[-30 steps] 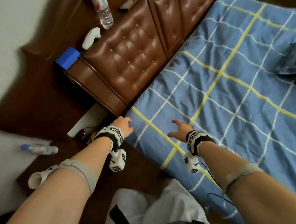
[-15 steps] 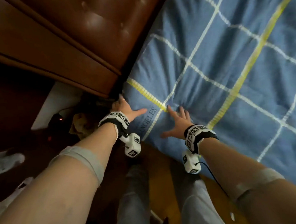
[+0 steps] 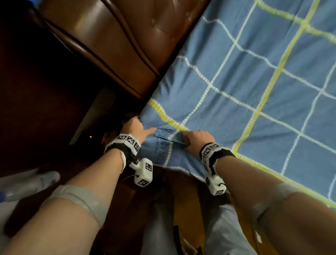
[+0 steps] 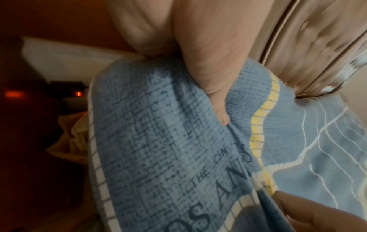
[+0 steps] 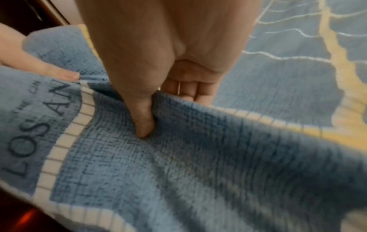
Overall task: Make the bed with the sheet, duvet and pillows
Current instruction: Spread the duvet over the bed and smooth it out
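nearest me, my right hand (image 3: 198,138) pinches a fold of the blue checked sheet (image 3: 260,93), thumb (image 5: 145,125) pressed into the cloth over curled fingers (image 5: 188,89). just left of it my left hand (image 3: 136,129) grips the sheet's corner, thumb on top. beyond, the sheet covers the bed, meeting the brown padded headboard (image 3: 136,30) at far left.

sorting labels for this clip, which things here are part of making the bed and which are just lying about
Part of the job:
- blue checked sheet, its corner at the headboard end
- left hand, gripping that corner
- right hand, pinching a fold beside it

Just lying about:
- brown padded headboard
- plastic bottle on the floor
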{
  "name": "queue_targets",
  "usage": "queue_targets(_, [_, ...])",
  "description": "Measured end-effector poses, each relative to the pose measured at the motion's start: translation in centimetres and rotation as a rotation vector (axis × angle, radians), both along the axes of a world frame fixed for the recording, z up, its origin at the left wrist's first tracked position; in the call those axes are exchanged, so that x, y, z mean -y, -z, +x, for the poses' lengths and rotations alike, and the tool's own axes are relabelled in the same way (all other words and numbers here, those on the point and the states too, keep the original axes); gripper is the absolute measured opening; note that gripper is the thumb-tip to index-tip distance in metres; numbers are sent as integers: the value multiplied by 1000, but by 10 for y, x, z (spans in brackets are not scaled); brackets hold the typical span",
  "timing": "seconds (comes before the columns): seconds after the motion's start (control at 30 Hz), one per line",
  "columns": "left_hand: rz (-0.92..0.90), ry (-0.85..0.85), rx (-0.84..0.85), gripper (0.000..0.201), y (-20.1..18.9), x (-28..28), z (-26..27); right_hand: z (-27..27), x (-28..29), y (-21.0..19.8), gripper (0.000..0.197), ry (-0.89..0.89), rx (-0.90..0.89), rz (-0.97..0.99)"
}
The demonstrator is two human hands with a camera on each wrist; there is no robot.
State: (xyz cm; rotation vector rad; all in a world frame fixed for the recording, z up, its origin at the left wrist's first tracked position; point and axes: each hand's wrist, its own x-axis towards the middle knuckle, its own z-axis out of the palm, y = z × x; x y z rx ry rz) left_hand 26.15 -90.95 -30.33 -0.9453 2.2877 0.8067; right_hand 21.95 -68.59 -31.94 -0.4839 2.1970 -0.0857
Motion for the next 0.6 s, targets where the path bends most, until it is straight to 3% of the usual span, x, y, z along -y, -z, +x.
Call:
queue_targets(0.1, [6, -9, -14, 72, -6, 17, 2, 11, 12, -2, 11, 71, -84, -10])
queue_targets(0.17, [15, 9, 29, 77, 0, 16, 7, 19, 11, 8, 13, 64, -47, 48])
queue_targets(0.27, [-95, 94, 168, 72, 14, 6, 31, 42, 0, 29, 37, 58, 188, 62])
queue_targets(0.37, [-205, 97, 261, 67, 11, -8, 48, 70, -17, 32, 57, 204, 266, 0])
queue_targets(0.5, [-102, 250, 123, 54, -11, -47, 38, 82, -45, 4, 54, 342, 230, -28])
queue_targets(0.6, [-26, 364, 49, 43, -57, -92, 17, 71, -74, -41, 52, 479, 177, -78])
